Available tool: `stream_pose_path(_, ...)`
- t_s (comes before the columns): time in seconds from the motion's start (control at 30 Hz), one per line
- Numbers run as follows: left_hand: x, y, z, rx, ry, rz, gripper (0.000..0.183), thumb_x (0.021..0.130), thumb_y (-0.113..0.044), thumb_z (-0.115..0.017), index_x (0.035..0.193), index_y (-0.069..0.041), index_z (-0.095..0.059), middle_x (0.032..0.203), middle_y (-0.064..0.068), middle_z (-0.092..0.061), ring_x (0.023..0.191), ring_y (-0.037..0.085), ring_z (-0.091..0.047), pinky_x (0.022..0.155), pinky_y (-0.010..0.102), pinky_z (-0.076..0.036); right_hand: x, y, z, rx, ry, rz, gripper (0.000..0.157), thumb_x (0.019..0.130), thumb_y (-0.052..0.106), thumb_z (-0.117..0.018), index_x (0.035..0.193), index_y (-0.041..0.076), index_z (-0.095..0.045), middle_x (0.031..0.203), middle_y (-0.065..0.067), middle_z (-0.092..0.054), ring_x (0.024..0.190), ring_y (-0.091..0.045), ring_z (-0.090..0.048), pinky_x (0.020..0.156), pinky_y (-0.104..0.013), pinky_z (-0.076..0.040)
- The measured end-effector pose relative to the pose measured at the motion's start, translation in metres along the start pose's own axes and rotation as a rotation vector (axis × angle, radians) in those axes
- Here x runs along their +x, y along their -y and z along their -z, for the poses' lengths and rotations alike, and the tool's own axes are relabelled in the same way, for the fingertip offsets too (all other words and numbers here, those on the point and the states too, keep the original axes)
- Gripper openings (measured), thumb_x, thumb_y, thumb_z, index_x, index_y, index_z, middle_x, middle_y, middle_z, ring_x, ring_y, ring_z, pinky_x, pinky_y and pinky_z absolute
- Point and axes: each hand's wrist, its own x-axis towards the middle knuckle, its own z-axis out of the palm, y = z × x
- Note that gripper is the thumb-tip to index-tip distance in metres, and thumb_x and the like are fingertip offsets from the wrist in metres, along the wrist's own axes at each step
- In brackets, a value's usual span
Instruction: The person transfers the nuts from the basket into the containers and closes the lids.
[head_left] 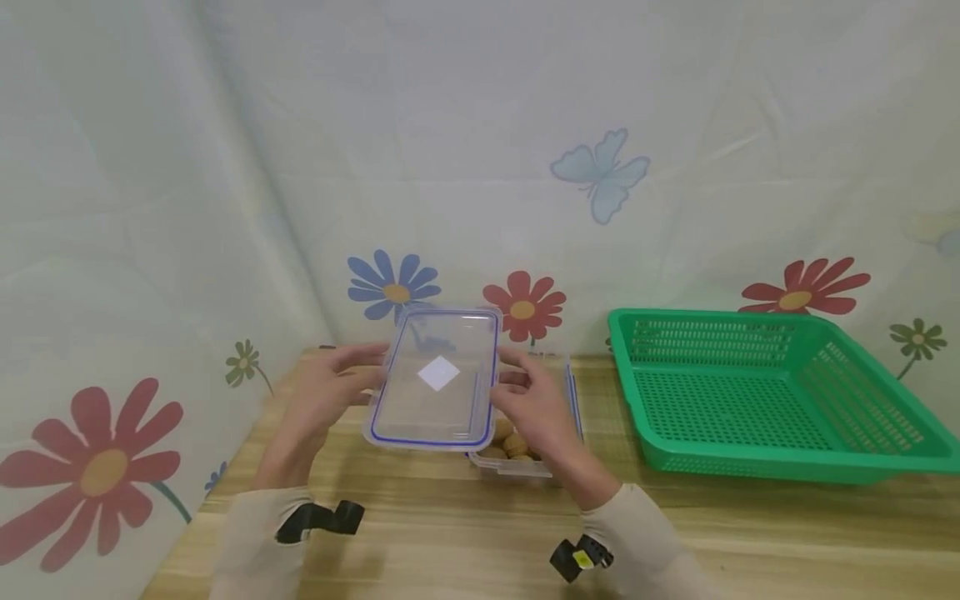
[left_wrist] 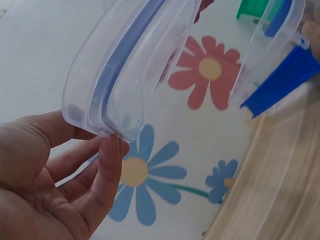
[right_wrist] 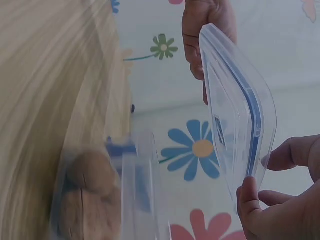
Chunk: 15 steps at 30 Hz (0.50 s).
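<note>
Between both hands, a clear plastic lid [head_left: 420, 412] with a blue seal line and a white diamond label is held up at a tilt. My left hand [head_left: 330, 387] pinches its left edge, thumb and fingertips on the rim [left_wrist: 120, 65] in the left wrist view. The opposite edge is pinched by my right hand [head_left: 536, 408], as the right wrist view also shows. Behind and below the lid, a clear box [head_left: 521, 469] with blue clip flaps sits on the table, partly hidden by the lid and right hand. Brown walnuts [right_wrist: 92, 195] lie inside it.
A green perforated plastic basket [head_left: 720, 462] stands on the wooden table [head_left: 450, 533] to the right of the box. Behind everything hangs a pale curtain [head_left: 480, 125] printed with flowers and a butterfly. Black straps with small devices [head_left: 318, 518] circle both wrists.
</note>
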Motion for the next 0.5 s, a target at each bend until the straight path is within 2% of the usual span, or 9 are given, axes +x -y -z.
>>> stream_pose_path(0.23, 0.006, -0.010, -0.036, -0.100, -0.026, 0.016, 0.046, 0.097, -0.011, -0.074, 0.142, -0.003, -0.066, 0.131, 0.020, -0.070, 0.106, 0.028, -0.071, 0.080, 0.033, -0.064, 0.000, 0.003, 0.034, -0.038, -0.035, 0.010, 0.053, 0.097, -0.001, -0.064, 0.149, -0.002, -0.057, 0.134, -0.025, -0.066, 0.119, -0.040, -0.067, 0.099, -0.048, -0.061)
stream_pose_path(0.4, 0.009, -0.014, -0.057, -0.142, -0.022, 0.002, 0.040, 0.097, -0.011, -0.075, 0.135, -0.004, -0.071, 0.130, 0.016, -0.071, 0.107, 0.029, -0.070, 0.082, 0.035, -0.065, -0.001, 0.006, 0.054, -0.137, -0.055, -0.040, 0.048, 0.103, 0.004, -0.064, 0.151, 0.001, -0.057, 0.138, -0.022, -0.064, 0.123, -0.036, -0.063, 0.101, -0.044, -0.058)
stream_pose_path(0.5, 0.009, -0.014, -0.065, -0.163, -0.003, 0.004, 0.037, 0.096, -0.012, -0.076, 0.133, -0.004, -0.073, 0.132, 0.014, -0.070, 0.106, 0.029, -0.072, 0.083, 0.038, -0.065, 0.000, 0.004, 0.062, -0.143, -0.066, -0.059, 0.047, 0.103, 0.004, -0.063, 0.150, 0.002, -0.058, 0.140, -0.021, -0.063, 0.124, -0.035, -0.062, 0.101, -0.042, -0.056)
